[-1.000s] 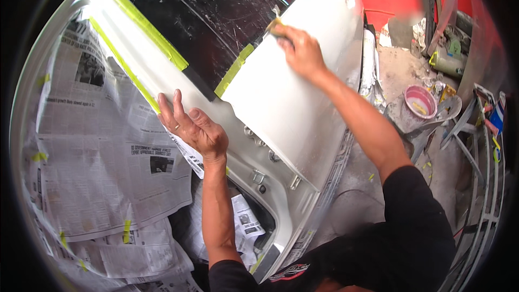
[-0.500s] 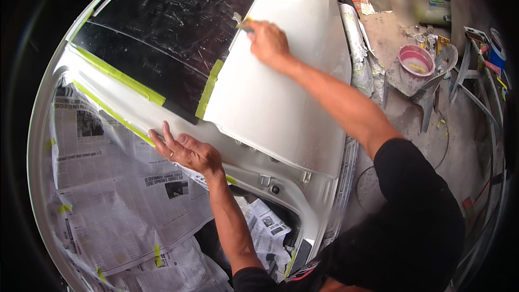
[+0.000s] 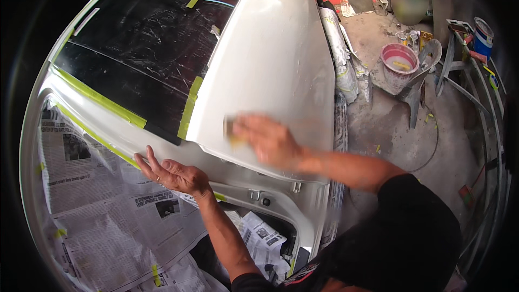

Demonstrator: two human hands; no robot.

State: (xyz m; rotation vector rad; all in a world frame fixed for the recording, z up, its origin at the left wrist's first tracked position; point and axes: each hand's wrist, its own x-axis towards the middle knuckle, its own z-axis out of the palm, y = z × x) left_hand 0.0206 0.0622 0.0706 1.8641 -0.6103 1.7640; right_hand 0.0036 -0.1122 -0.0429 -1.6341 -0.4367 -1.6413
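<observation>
A white car door panel (image 3: 265, 65) stands open in front of me. Over its lower face my right hand (image 3: 270, 140) grips a small sanding block (image 3: 230, 132), brownish and yellowish, with hand and block smeared by motion. Lower left, my left hand (image 3: 175, 176) has its fingers spread at the door's white inner edge, touching the tape line above the newspaper (image 3: 108, 211). It holds nothing. The dark window glass (image 3: 146, 38) lies beyond the hands, bordered by yellow-green masking tape (image 3: 102, 97).
A pink bucket (image 3: 400, 57) with whitish water and a yellow thing in it stands on the grey floor at the right. Near it are small containers and a metal stand (image 3: 470, 92). A blue-and-white can (image 3: 483, 38) is on the right. A wrapped roll (image 3: 338, 48) leans beside the panel.
My right hand has swept down the panel from its upper left edge to its lower part, with the block. The view has shifted slightly; my left hand keeps its place on the door edge.
</observation>
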